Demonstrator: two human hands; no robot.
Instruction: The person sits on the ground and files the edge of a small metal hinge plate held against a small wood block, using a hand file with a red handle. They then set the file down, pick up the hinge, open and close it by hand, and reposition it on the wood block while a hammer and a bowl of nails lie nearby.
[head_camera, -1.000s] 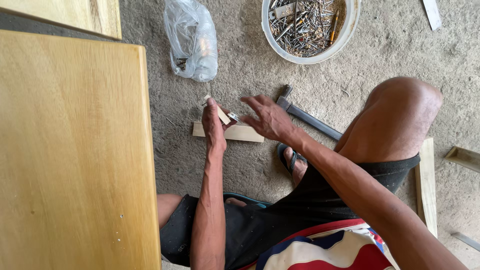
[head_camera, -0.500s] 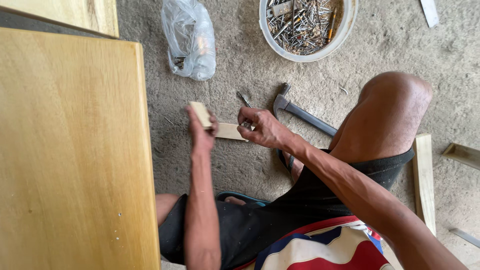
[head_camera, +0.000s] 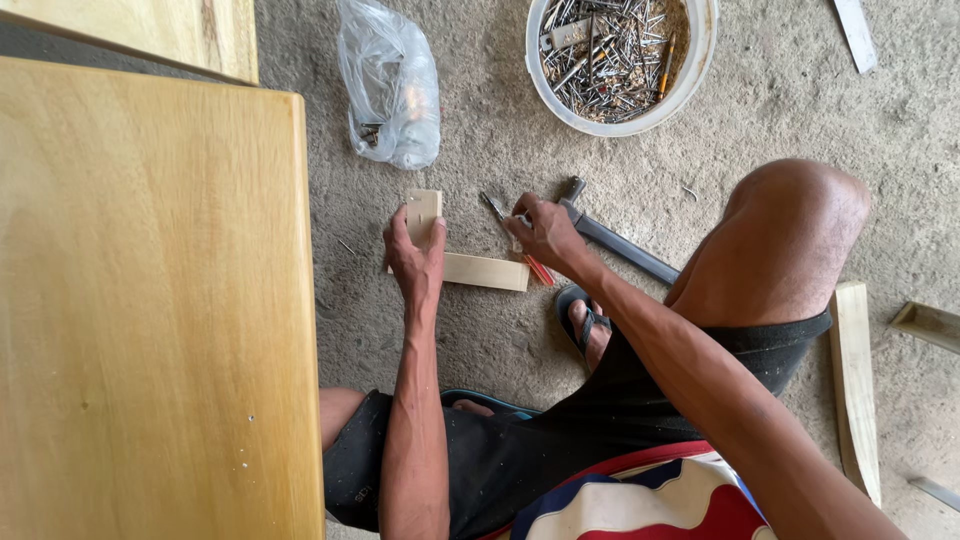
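My left hand (head_camera: 412, 258) holds a small pale wood block (head_camera: 423, 213) upright, just above the concrete floor. A longer flat wood strip (head_camera: 486, 271) lies on the floor right beside that hand. My right hand (head_camera: 543, 232) is over a hammer (head_camera: 612, 238) lying on the floor, fingers curled near its head; what they pinch is too small to tell. A red-handled tool (head_camera: 537, 268) pokes out under the right hand, and a thin metal piece (head_camera: 493, 206) lies just left of it.
A large yellow wooden panel (head_camera: 150, 300) fills the left side. A clear plastic bag (head_camera: 392, 85) and a white bucket (head_camera: 700, 55) full of nails sit at the top. My bent knee (head_camera: 800, 220) and sandalled foot (head_camera: 585, 320) are at right, with wood offcuts (head_camera: 858, 390) beyond.
My left hand has lifted the small block and carried it left, off the strip. My right hand has moved right onto the hammer's head.
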